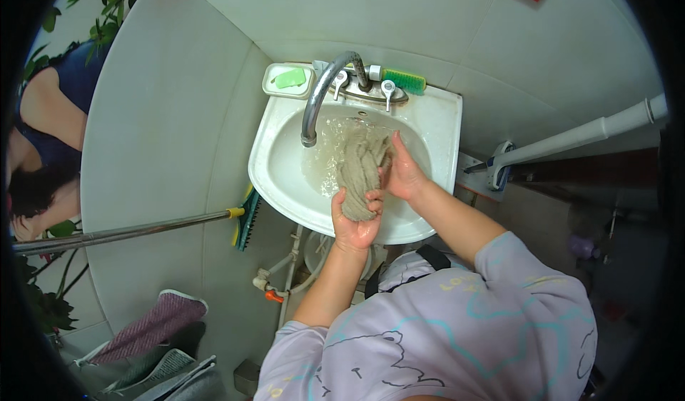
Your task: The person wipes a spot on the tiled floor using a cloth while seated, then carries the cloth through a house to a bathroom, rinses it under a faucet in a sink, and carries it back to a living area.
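Note:
A wet grey-beige cloth (359,173), bunched lengthwise, is held over the white washbasin (278,149). My left hand (357,221) grips its near end, thumb on one side and fingers curled round the other. Alongside the cloth's right edge is my right hand (404,171), thumb and palm spread; its fingertips are partly hidden behind the cloth, so its hold on it is unclear. Cloudy, rippling water (324,171) stands in the bowl under the cloth. The curved chrome faucet (321,93) arches over the basin, its spout left of the cloth.
Behind the bowl are a soap dish (267,82) with green soap (290,78), two tap handles (388,93) and a green-yellow brush (405,81). A squeegee-like tool (247,219) leans at left. A white pole (578,133) slants at right. Pipes (289,262) run underneath.

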